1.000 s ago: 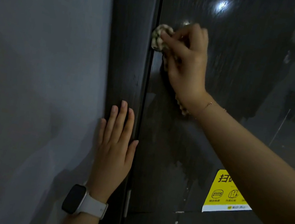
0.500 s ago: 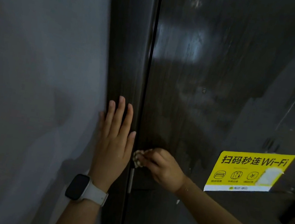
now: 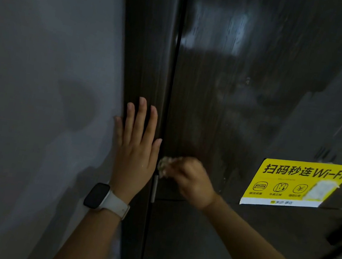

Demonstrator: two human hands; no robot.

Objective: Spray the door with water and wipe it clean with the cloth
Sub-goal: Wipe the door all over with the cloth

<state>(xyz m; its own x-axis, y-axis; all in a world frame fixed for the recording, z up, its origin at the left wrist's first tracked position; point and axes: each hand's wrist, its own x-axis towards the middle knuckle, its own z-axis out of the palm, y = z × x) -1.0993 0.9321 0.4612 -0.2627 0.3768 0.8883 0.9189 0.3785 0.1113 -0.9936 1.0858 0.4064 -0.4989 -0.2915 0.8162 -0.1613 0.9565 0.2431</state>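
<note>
Right hand [image 3: 189,180]: bunched around the small cloth [image 3: 164,169], pressing it to the door [image 3: 247,96] at its hinge-side edge.
Left hand [image 3: 137,146]: flat, fingers straight, bracing on the door frame [image 3: 150,38].
Technique: firm overlapping strokes along the edge, probably.
Room: clear door above; Wi-Fi sticker [image 3: 296,184] to the right.

A yellow sticker [image 3: 296,184] on the door [image 3: 225,93] reads "扫码秒连Wi-Fi".

I see the dark brown wood-grain door [image 3: 227,82], upright, glossy and wet-streaked. A crumpled pale cloth [image 3: 163,167] presses against its nine-o'clock edge, blurred and partly covered.
</note>
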